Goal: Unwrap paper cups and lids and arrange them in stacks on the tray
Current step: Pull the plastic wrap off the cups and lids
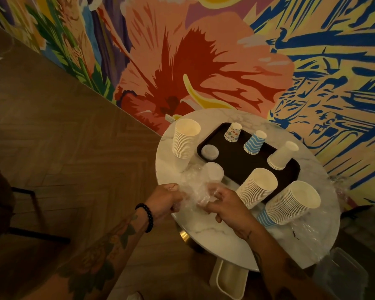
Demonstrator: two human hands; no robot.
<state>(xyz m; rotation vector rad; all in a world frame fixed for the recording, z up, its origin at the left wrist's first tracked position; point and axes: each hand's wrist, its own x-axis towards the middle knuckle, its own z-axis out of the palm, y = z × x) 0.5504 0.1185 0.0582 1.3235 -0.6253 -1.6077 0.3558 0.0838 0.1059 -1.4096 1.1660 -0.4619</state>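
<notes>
Clear plastic wrap (193,191) round stack of white round lids (213,172), just near-left of dark rectangular tray (236,164), pinched tight in left hand (164,201) and right hand (224,205). Recommend pulling apart evenly, keeping lids together.

Open middle of tray (232,163), tall cup stacks (257,187) along near edge.

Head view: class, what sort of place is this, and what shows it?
Probably a café: round marble table, bright floral mural, and bulk paper cup stacks on and beside a dark serving tray.
</notes>
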